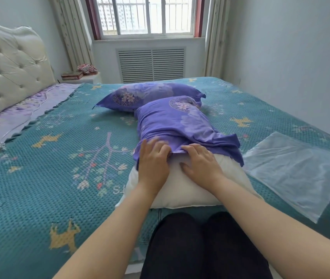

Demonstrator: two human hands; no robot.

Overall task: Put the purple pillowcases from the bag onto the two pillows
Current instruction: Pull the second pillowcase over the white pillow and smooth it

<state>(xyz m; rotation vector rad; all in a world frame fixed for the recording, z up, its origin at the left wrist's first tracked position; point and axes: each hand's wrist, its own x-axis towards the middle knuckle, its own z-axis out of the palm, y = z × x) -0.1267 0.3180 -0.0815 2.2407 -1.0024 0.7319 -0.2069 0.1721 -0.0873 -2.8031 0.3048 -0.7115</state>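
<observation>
**Purple case halfway down the second pillow**

Purple floral fabric already covers one pillow completely: the finished pillow [150,96] lies crosswise further up the bed, its open end closed around the filling as far as can be seen. The second pillowcase [182,125] is only partly on. It sheathes the far part of the white pillow [182,188], which lies lengthwise toward the person, and its hem is bunched in folds about midway along, leaving the near end of the pillow bare.

Both hands work at that hem. The left hand [153,165] lies with fingers curled over the bunched edge on its side, seemingly gripping the cloth. The right hand [199,163] has its fingers hooked over the hem and its thumb spread on the white pillow beneath, so it pinches the fabric edge too.

The clear plastic bag [299,174] lies flat on the teal bedspread [49,158] to the right of the pillow, and looks empty (both cases being out of it).

By my reckoning the task is well past its midpoint: one pillow done, the other roughly half covered. What remains is drawing the hem down over the bare white end, tucking the corners in, and smoothing the gathered cloth
</observation>
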